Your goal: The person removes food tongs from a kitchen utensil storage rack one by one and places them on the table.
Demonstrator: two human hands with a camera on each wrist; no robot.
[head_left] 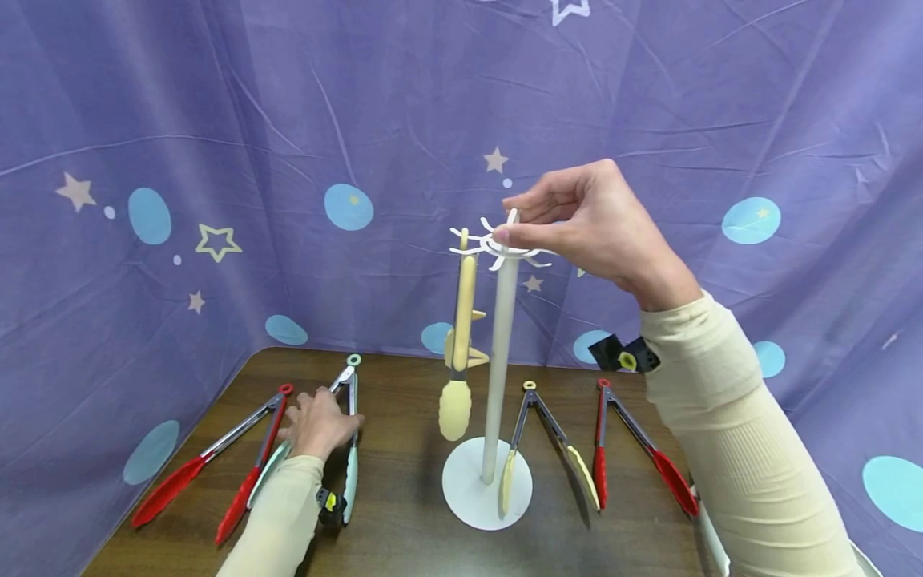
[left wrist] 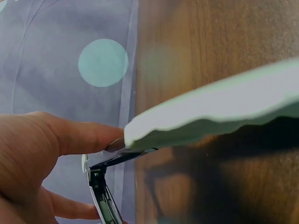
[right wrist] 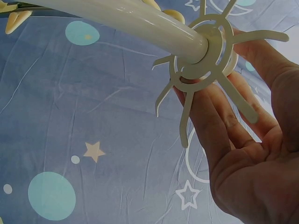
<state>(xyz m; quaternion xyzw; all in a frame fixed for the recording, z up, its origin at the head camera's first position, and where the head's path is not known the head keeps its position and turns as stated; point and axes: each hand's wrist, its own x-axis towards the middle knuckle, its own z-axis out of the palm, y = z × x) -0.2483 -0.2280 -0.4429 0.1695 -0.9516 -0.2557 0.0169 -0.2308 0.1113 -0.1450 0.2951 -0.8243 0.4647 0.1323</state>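
Observation:
My left hand [head_left: 320, 425] is over the mint-green tongs [head_left: 351, 473] lying spread on the table. In the left wrist view its thumb and fingers lie against both arms of the tongs [left wrist: 210, 109]. My right hand [head_left: 609, 228] pinches the top of a white stand [head_left: 500, 361], at the hub of its hook ring [right wrist: 224, 79]. Pale yellow tongs [head_left: 465, 312] hang from a hook on the ring's left side, heads down. The stand is upright on a round white base [head_left: 469, 505].
Red tongs [head_left: 238, 505] lie spread left of my left hand. Right of the pole are yellow tongs [head_left: 551, 417], one head overlapping the base, and another red pair [head_left: 638, 437]. A pale piece [head_left: 710, 533] shows under my right forearm. A purple curtain [head_left: 404, 104] hangs behind the table.

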